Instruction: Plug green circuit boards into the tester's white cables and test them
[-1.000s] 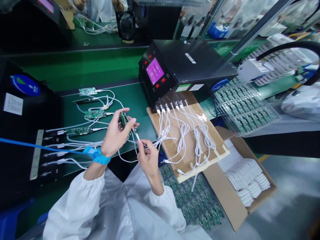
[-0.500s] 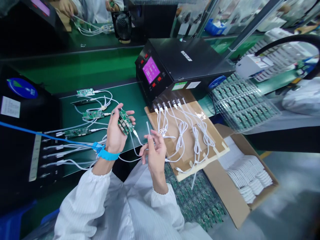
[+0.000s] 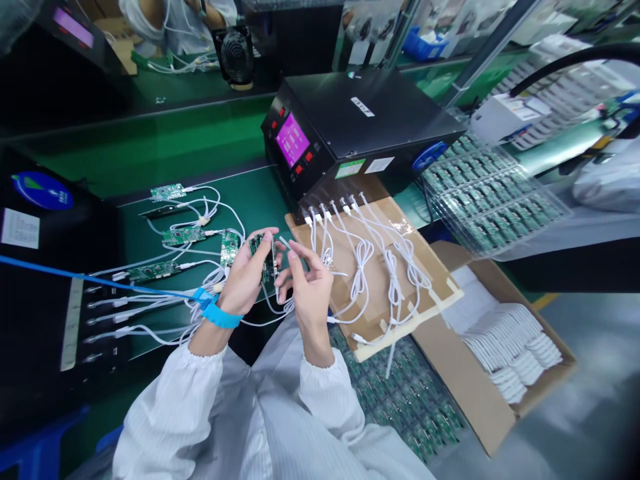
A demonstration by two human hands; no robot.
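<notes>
My left hand (image 3: 245, 277), with a blue wrist strap (image 3: 223, 315) on its wrist, is closed around a green circuit board (image 3: 270, 260) turned nearly edge-on. My right hand (image 3: 309, 283) faces it from the right and pinches a thin whitish stick (image 3: 285, 243) between thumb and fingers. The stick's tip is close to the board's upper edge; whether they touch I cannot tell. Just left of my left hand sits another circuit board (image 3: 230, 247). Farther left, a cabled circuit board (image 3: 184, 236) lies on the green bench (image 3: 250, 193).
A black tester (image 3: 370, 120) with a lit screen stands behind a cardboard sheet (image 3: 345, 293) bearing coiled white cables (image 3: 363, 270). Trays of boards (image 3: 485, 193) are at right. An open carton (image 3: 543, 333) holds white stacks. A blue cord (image 3: 100, 275) stretches from the left to the strap.
My hands have come closer together. The left hand has turned the board from facing up to nearly edge-on, and the right hand's stick has moved up beside it. A board shows left of my hand.
</notes>
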